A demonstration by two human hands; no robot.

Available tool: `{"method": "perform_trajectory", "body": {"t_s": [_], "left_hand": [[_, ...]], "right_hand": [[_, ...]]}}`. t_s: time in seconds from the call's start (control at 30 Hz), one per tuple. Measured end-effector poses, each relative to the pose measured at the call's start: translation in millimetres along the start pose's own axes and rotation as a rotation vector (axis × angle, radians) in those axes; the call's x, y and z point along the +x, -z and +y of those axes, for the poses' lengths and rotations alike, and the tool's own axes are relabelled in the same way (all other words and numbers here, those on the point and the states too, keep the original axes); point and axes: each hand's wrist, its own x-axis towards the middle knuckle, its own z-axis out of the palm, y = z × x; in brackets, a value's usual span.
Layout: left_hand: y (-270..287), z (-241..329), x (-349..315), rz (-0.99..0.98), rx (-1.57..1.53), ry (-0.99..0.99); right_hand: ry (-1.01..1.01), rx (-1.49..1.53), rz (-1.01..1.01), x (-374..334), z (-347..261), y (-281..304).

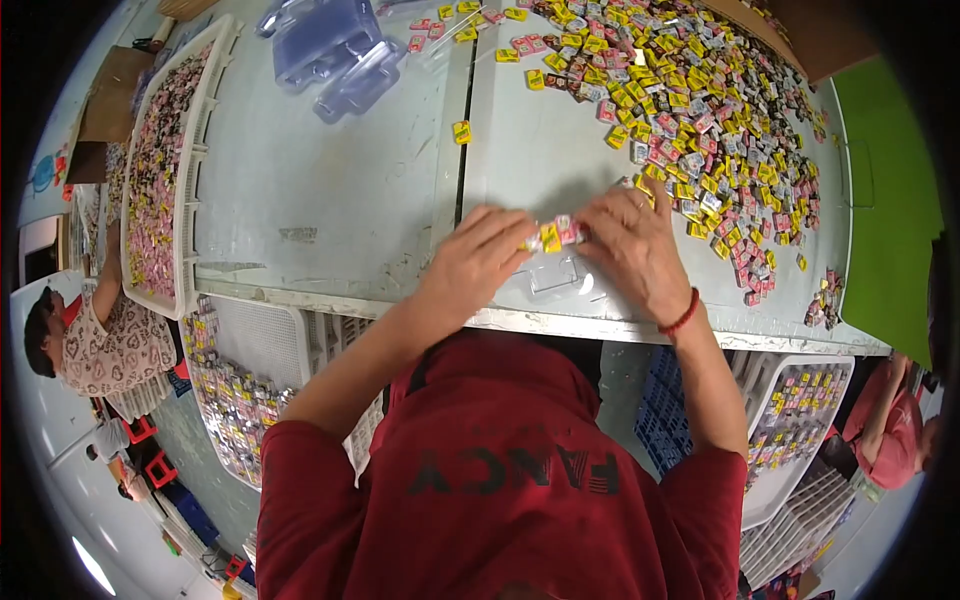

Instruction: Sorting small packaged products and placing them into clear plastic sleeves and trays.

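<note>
a: wrapped candies, a short row of yellow and pink ones, pinched between the fingertips of both hands. left hand presses in from its side, right hand from the other, both clenched onto the row

b: where do they sit against the hands

a: right between them, at the fingertips, just above a clear plastic tray that lies on the grey table under and slightly nearer the person than the fingers

b: what could go wrong

a: i'd say the row could buckle. it is held only by end pressure, so if one hand eases off, the middle pieces may pop out and drop beside the tray

b: anything else

a: the loose pile of candies spreads out just beyond the right hand, nearly touching its knuckles. a sweep of that hand could drag strays into the tray area. the tray is see-through and hard to make out, so i cannot tell whether its pockets are filled

b: and on the far side of the left hand

a: one stray yellow candy, well apart, and stacked clear trays farther off
</note>
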Motion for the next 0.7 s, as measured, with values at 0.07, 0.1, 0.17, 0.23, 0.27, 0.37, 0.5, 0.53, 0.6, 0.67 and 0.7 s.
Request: {"method": "perform_trajectory", "body": {"t_s": [0.07, 0.1, 0.17, 0.23, 0.27, 0.37, 0.5, 0.53, 0.6, 0.67, 0.7], "left_hand": [[-10.3, 3.5, -15.7, -0.004, 0.010, 0.016], [-15.5, 2.6, -21.3, -0.009, 0.018, 0.030], [-19.3, 0.8, -27.0, 0.006, 0.022, 0.029], [-19.9, 2.6, -30.9, 0.024, 0.027, 0.023], [-22.3, 1.8, -33.2, 0.033, 0.003, 0.067], [-27.6, -1.4, -37.5, 0.088, 0.000, 0.064], [-32.6, -1.8, -45.1, 0.136, 0.048, 0.030], [-32.4, -0.7, -48.0, 0.138, 0.049, 0.029], [-30.1, 4.7, -50.5, 0.066, 0.095, 0.024], [-30.2, 10.4, -55.9, 0.028, 0.129, 0.038], [-29.9, 12.6, -57.6, -0.010, 0.164, 0.056]], "right_hand": [[0.013, 0.013, -0.044, -11.0, -7.3, -7.7], [0.003, 0.015, -0.055, -15.3, -7.3, -16.7], [-0.012, 0.006, -0.027, -17.5, -9.9, -21.1], [-0.026, -0.007, 0.006, -18.6, -14.8, -21.0], [-0.044, 0.004, 0.002, -18.7, -14.8, -21.1], [-0.065, 0.007, 0.040, -24.7, -18.1, -26.3], [-0.103, -0.022, 0.153, -36.9, -29.4, -36.8], [-0.121, -0.034, 0.187, -38.6, -31.9, -38.2], [-0.130, -0.044, 0.190, -41.5, -35.0, -39.9], [-0.137, -0.052, 0.194, -45.3, -38.0, -43.6], [-0.152, -0.058, 0.201, -48.2, -39.5, -46.8]]}}
